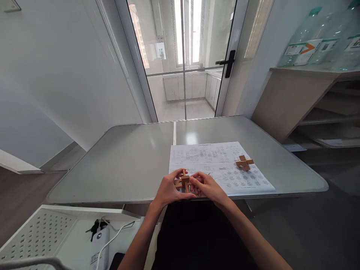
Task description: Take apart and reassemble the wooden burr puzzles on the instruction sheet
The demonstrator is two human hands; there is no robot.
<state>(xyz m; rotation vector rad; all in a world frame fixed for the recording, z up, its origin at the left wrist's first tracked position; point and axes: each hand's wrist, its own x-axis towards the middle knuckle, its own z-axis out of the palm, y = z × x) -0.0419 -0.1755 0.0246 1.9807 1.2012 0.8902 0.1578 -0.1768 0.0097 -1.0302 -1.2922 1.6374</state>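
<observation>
Between my two hands, at the table's near edge, is a wooden burr puzzle (185,180) of crossed brown blocks. My left hand (168,189) curls around its left side, thumb below and fingers above. From the right, my right hand (207,186) pinches the puzzle's right side with thumb and fingers; the fingertips partly hide the blocks. Under and beyond the hands lies a printed instruction sheet (197,159) with rows of small diagrams. A second wooden cross-shaped puzzle piece (244,163) rests on the sheet's right part, apart from both hands.
The grey folding table (135,161) has a seam down its middle. A white basket (60,217) at lower left holds keys, a white power bank (99,247) and a cable. Large plastic bottles (306,41) stand on the right shelf (303,75). A glass door (185,86) is behind the table.
</observation>
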